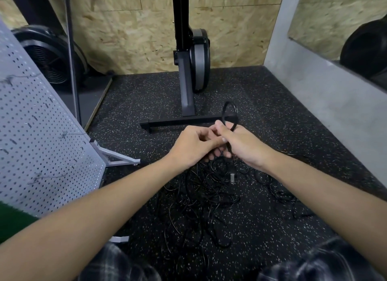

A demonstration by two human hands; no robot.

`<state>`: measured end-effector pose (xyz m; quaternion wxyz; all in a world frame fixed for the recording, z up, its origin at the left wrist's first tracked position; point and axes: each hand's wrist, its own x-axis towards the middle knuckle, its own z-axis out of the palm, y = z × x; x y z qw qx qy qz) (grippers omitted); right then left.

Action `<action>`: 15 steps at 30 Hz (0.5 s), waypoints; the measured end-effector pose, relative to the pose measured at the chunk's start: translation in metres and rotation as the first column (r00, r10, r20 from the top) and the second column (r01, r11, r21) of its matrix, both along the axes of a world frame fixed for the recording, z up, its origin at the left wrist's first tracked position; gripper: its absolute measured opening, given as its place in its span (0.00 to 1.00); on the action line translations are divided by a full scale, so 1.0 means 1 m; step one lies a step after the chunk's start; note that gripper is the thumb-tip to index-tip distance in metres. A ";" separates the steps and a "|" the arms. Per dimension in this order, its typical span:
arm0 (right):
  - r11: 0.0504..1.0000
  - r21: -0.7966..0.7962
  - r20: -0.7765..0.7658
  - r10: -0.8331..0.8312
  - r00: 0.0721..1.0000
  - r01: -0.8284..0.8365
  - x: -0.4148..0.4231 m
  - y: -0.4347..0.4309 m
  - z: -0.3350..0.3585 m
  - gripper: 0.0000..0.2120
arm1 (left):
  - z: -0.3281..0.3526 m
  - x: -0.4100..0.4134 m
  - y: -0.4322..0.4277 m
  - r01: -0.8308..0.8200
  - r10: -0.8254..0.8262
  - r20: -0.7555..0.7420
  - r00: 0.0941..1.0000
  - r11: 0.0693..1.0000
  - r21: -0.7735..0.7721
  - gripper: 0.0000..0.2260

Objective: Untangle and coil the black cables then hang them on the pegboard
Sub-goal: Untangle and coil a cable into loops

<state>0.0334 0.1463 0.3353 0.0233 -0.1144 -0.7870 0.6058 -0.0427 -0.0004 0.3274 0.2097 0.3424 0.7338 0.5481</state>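
A tangled heap of thin black cables (201, 199) lies on the speckled floor below my hands. My right hand (240, 146) grips a short black cable loop (230, 113) that stands up above its fingers. My left hand (194, 144) meets the right one, its fingers curled and pinching the same cable near my right thumb. A silver connector (232, 178) hangs from a strand just under my hands. The white pegboard (37, 138) leans at the left with a few wire hooks (67, 134) on it.
A black exercise machine (192, 60) stands ahead, its foot bar (184, 122) just beyond my hands. The pegboard's metal foot (117, 157) juts onto the floor at the left. A fan (50, 56) sits at the back left. A grey wall (335, 96) runs along the right.
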 end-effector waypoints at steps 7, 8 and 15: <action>0.928 -0.350 -0.087 -0.168 0.982 0.128 0.001 0.007 0.012 0.15 | -0.026 -0.011 -0.011 0.166 -0.174 -0.029 0.984 0.971 -0.173 0.13; 0.904 -0.409 -0.094 -0.178 0.980 0.125 0.002 0.011 0.015 0.15 | -0.032 -0.016 -0.016 0.223 -0.234 -0.018 0.972 0.943 -0.246 0.13; 0.908 -0.388 -0.058 -0.196 0.979 0.158 0.005 0.023 0.014 0.15 | -0.049 -0.039 -0.032 0.278 -0.290 0.025 0.957 0.884 -0.376 0.15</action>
